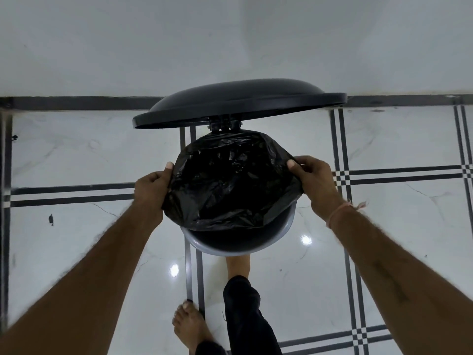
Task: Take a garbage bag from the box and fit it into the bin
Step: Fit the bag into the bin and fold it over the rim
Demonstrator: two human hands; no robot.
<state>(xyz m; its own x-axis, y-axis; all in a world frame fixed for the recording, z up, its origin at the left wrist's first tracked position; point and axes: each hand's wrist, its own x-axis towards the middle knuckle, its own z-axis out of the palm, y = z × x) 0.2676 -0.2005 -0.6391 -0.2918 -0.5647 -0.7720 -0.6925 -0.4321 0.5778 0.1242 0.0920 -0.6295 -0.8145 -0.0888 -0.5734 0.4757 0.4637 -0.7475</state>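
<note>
Am gripping black garbage bag [230,183] mouth with both hands: left hand [151,185] pinching left edge, right hand [313,179] pinching right edge. Bag is sitting over bin [279,233]; near rim is showing bare. Lid [238,101] is standing open, foot [236,265] apparently pressing pedal. Am thinking: stretch hem evenly, fold over near rim, pull gently, thin plastic probably tears.
</note>
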